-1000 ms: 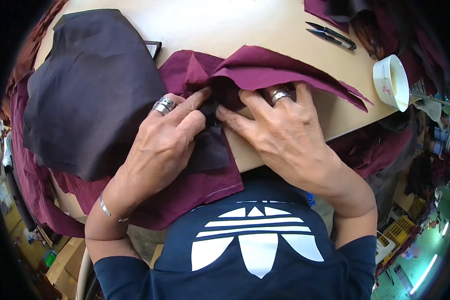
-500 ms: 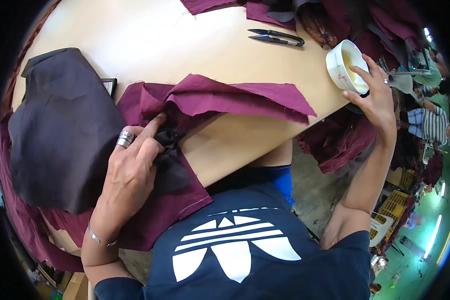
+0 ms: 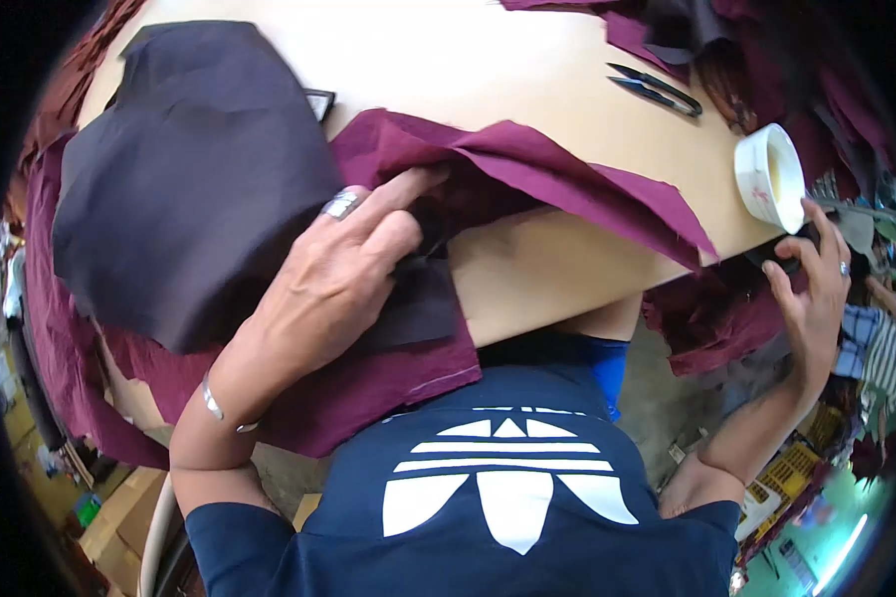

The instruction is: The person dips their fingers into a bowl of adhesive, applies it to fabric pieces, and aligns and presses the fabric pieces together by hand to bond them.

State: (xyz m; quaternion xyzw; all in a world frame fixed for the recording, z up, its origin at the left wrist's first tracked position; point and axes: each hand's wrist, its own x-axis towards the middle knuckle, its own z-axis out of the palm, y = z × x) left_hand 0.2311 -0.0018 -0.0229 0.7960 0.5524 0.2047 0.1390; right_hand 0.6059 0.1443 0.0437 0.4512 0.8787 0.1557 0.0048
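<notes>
My left hand (image 3: 338, 269) is closed on maroon cloth (image 3: 587, 194), its index finger reaching into the fold; the thumb is hidden. Dark grey-brown cloth (image 3: 194, 189) lies to its left, and a smaller dark piece hangs below the fingers. At the table's right edge stands a white bowl (image 3: 754, 184) with something yellowish inside. Just below that bowl is my right hand (image 3: 814, 298), with bent fingers apart and nothing seen in them; one fingertip is close to the rim, and I cannot tell whether it touches.
Black thread snips (image 3: 657, 90) lie on the pale table (image 3: 537, 269), left of the bowl. More maroon and dark cloth (image 3: 711, 323) hangs past the right edge. A small dark-framed object (image 3: 319, 103) shows partly behind the dark cloth. Yellow crates (image 3: 791, 476) stand on the floor.
My right hand has come out of the bowl and down from it. The whole view has shifted, so the table things sit further right. My left hand stays at the fold.
</notes>
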